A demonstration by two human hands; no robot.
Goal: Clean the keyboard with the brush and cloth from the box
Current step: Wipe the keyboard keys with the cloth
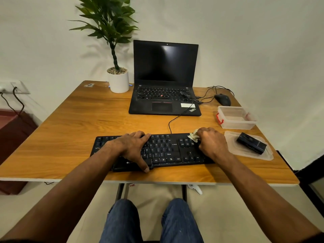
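2 hands: both on the black full-size wired keyboard (157, 151), which lies on the wooden table (70, 134) near its front edge.
Left hand (133, 148): laid flat across the middle-left keys, fingers nearly straight and reaching the keyboard's far edge, thumb spread to its near edge; it presses down and holds nothing.
Right hand (213, 142): fingers curled tight round a small crumpled pale cloth (193, 136), pressing it onto the keys at the keyboard's right end.
Cloth count: 1, only a bunched corner showing left of the fingers.
Box: 1 clear plastic box with red clips (235, 118), open, beyond and right of the keyboard's right end.
Lid: 1 clear plastic lid (245, 151), flat on the table just right of the keyboard.
Black object: 1 small black block-shaped item (251, 142) resting on that lid; whether it is the brush, I cannot tell.
Laptop: 1 open black laptop (164, 79) with a dark screen, beyond the keyboard.
Mouse: 1 black mouse (222, 99), beyond the keyboard, right of the laptop.
Plant: 1 green plant in a white pot (118, 81), beyond the keyboard, left of the laptop.
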